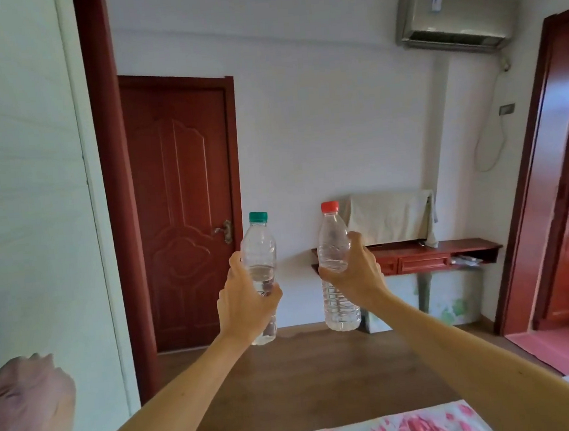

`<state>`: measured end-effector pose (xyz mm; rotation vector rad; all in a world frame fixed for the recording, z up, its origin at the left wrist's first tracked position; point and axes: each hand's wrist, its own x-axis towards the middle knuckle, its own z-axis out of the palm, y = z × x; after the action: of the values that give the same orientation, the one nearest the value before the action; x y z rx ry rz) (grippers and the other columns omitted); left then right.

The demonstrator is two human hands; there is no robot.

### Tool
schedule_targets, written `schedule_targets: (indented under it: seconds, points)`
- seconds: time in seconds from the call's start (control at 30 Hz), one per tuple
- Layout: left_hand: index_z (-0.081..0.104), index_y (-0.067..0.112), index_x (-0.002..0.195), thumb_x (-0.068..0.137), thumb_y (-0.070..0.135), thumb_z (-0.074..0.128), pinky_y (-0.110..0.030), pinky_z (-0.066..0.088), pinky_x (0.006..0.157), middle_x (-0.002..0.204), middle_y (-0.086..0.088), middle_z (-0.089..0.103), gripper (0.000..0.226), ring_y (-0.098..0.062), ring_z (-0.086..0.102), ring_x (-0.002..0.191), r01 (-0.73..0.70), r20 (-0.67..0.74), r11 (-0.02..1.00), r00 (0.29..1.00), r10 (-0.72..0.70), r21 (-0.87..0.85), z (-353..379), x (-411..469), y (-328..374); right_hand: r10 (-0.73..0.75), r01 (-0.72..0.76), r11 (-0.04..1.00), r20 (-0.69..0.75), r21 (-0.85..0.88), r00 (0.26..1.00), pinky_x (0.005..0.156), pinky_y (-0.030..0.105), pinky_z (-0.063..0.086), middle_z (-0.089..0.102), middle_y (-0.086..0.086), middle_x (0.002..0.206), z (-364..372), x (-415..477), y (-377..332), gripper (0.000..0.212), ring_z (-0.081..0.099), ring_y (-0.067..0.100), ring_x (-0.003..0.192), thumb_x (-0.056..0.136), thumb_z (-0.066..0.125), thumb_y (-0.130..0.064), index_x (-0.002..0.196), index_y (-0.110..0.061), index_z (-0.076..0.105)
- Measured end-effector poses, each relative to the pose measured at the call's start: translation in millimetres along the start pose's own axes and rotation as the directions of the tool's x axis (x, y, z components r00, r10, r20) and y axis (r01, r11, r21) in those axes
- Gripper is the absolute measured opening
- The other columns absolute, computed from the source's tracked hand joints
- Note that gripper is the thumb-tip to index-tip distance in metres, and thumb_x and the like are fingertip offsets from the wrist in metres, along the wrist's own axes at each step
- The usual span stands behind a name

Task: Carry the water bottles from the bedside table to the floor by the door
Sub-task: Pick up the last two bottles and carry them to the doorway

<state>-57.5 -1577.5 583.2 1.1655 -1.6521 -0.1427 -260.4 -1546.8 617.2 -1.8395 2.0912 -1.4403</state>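
Observation:
My left hand [246,304] grips a clear water bottle with a green cap [259,252] around its middle, held upright at arm's length. Around the middle of a second clear bottle with a red cap [333,242] my right hand [357,274] is wrapped; this one is upright too and roughly half full. Both bottles hang in the air above the brown wooden floor [324,376]. Straight ahead, behind the left bottle, stands a closed dark red door [182,207].
A red wall-mounted desk [417,255] with a draped cloth stands at the far wall, a box beneath it. At the right an open red doorway [556,191] leads out. A floral bedspread [391,427] lies at the bottom, pinkish fabric [25,410] at the lower left.

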Motion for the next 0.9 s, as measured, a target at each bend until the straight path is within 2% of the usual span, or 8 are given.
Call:
schedule_targets:
  seconds: [0.2,0.3,0.43,0.5,0.57,0.67,0.77,0.9]
  points:
    - [0.035,0.018,0.127,0.075,0.032,0.077,-0.009,0.034,0.053,0.109,0.004,0.062,0.068,-0.007,0.058,0.075,-0.013,-0.019,1.000,1.000,0.013,0.011,37.3,39.3,-19.7,-0.027,0.027,1.000,0.026,0.004,0.999,0.077,0.038,0.049,0.057,0.006,0.119,29.0,52.0,18.1,0.078,0.059,0.026,0.094,0.074,0.077,-0.035,0.133,-0.019,0.028]
    - [0.036,0.016,0.127,0.076,0.031,0.077,-0.008,0.032,0.053,0.109,0.003,0.062,0.067,-0.008,0.058,0.074,0.000,-0.034,1.000,0.999,0.001,0.023,48.8,53.0,-25.7,-0.041,0.040,0.999,0.051,0.020,0.998,0.073,0.034,0.046,0.058,0.007,0.119,41.7,71.8,26.3,0.078,0.059,0.027,0.094,0.075,0.077,-0.036,0.133,-0.020,0.027]
    - [0.033,0.020,0.126,0.075,0.035,0.076,-0.020,0.046,0.056,0.106,0.008,0.061,0.069,-0.009,0.062,0.074,0.010,-0.066,0.999,0.998,-0.007,0.050,61.4,68.8,-38.1,-0.059,0.058,0.998,0.079,0.019,0.995,0.071,0.032,0.041,0.056,0.008,0.120,55.9,94.9,33.0,0.076,0.054,0.024,0.090,0.077,0.075,-0.036,0.133,-0.019,0.027]
    - [0.032,0.022,0.126,0.074,0.035,0.076,-0.031,0.053,0.062,0.105,0.009,0.061,0.069,-0.012,0.064,0.076,0.019,-0.081,0.998,0.997,-0.013,0.068,66.0,74.5,-44.1,-0.065,0.062,0.997,0.085,0.035,0.994,0.074,0.032,0.042,0.055,0.008,0.123,62.8,103.1,34.6,0.077,0.053,0.022,0.091,0.077,0.075,-0.035,0.134,-0.019,0.026]
    - [0.032,0.021,0.128,0.075,0.035,0.076,-0.033,0.055,0.065,0.106,0.009,0.061,0.070,-0.012,0.064,0.077,0.027,-0.086,0.996,0.996,-0.020,0.079,70.2,78.6,-48.9,-0.071,0.067,0.997,0.096,0.048,0.993,0.074,0.036,0.047,0.056,0.009,0.124,71.1,110.1,36.3,0.079,0.056,0.024,0.093,0.076,0.076,-0.036,0.134,-0.020,0.025]
    - [0.033,0.020,0.128,0.075,0.035,0.076,-0.031,0.055,0.065,0.108,0.007,0.062,0.070,-0.011,0.063,0.078,0.039,-0.087,0.996,0.996,-0.032,0.081,76.2,84.3,-57.9,-0.078,0.073,0.996,0.104,0.055,0.991,0.076,0.041,0.054,0.056,0.009,0.123,84.2,119.3,36.5,0.081,0.060,0.026,0.094,0.075,0.077,-0.036,0.134,-0.021,0.024]
    - [0.032,0.020,0.130,0.075,0.036,0.075,-0.031,0.055,0.065,0.110,0.005,0.063,0.071,-0.011,0.064,0.079,0.046,-0.093,0.995,0.995,-0.037,0.094,82.4,91.6,-65.9,-0.083,0.077,0.995,0.111,0.055,0.990,0.074,0.038,0.055,0.057,0.009,0.121,95.9,129.1,37.2,0.081,0.060,0.024,0.091,0.076,0.077,-0.036,0.135,-0.020,0.024]
    - [0.034,0.016,0.132,0.076,0.034,0.076,-0.013,0.038,0.056,0.111,0.004,0.063,0.072,-0.009,0.061,0.078,0.053,-0.088,0.995,0.995,-0.045,0.090,90.1,105.1,-78.1,-0.091,0.085,0.995,0.128,0.052,0.988,0.068,0.032,0.049,0.056,0.009,0.122,111.4,142.1,39.1,0.081,0.058,0.024,0.093,0.076,0.077,-0.036,0.135,-0.019,0.024]
